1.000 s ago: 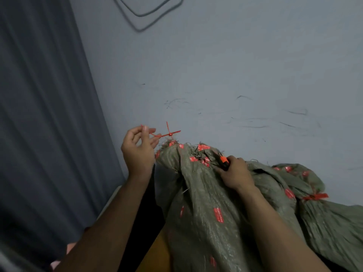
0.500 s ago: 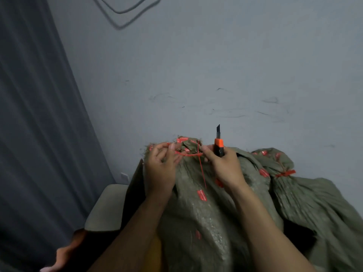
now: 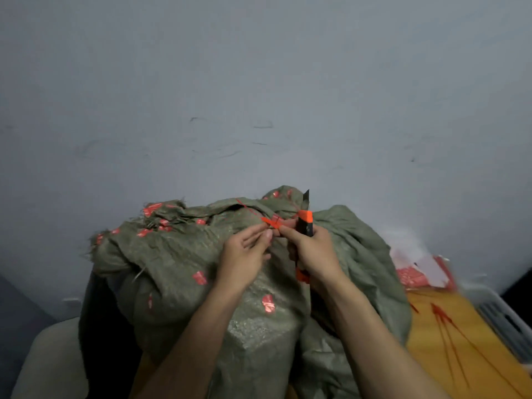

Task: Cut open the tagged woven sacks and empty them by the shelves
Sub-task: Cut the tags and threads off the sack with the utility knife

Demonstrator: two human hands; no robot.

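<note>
A bulky green woven sack point(image 3: 178, 263) with red printed marks fills the middle, its frayed mouth at the upper left. A second sack point(image 3: 359, 254) lies behind it on the right. A thin red zip tie point(image 3: 269, 221) sits at the sack's top. My left hand point(image 3: 244, 257) pinches that tie with fingertips. My right hand point(image 3: 313, 251) grips an orange and black utility knife point(image 3: 304, 223), blade up, and its forefinger also touches the tie.
A plain grey wall point(image 3: 259, 96) stands close behind the sacks. An orange surface point(image 3: 449, 341) with red ties lies at the right, with red-and-white packets point(image 3: 417, 272) behind it. A beige rounded seat edge point(image 3: 49, 361) shows at the lower left.
The view has swung right and the curtain has left the frame. Both hands have moved right along the sack top and come together on the red tie; the knife stays in my right hand.
</note>
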